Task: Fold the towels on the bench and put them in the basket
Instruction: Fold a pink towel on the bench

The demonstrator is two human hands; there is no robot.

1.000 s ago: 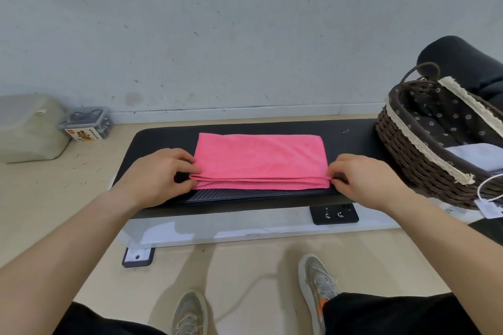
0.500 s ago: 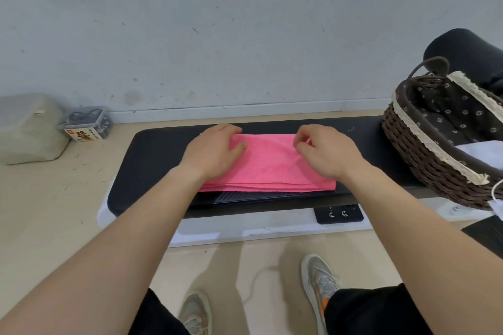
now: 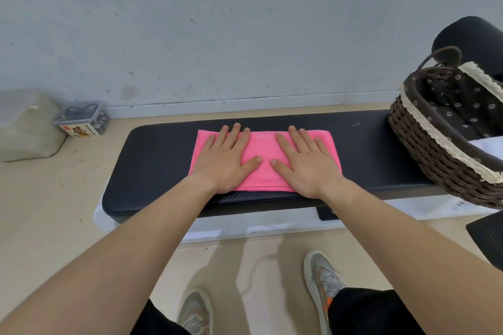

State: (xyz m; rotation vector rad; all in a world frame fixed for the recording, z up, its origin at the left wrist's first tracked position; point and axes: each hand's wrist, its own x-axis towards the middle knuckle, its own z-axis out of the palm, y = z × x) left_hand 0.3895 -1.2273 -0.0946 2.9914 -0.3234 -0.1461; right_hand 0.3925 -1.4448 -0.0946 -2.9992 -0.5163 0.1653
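Observation:
A pink towel (image 3: 263,171), folded into a flat rectangle, lies on the middle of the black padded bench (image 3: 160,160). My left hand (image 3: 226,160) rests flat on the towel's left half, fingers spread, palm down. My right hand (image 3: 302,163) lies flat on its right half the same way. Neither hand grips anything. A brown wicker basket (image 3: 424,149) with a cream lace rim and dark flowered lining stands on the bench's right end; something white (image 3: 490,147) lies inside it.
A grey wall runs close behind the bench. On the floor at the left stand a pale plastic container (image 3: 24,128) and a small clear box (image 3: 81,119) of dark items. A black cushion (image 3: 473,41) rises behind the basket. My shoes (image 3: 324,277) stand before the bench.
My hands left the towel's front corners, brought the near edge over to the back, and now press flat on top. The towel is narrower front to back.

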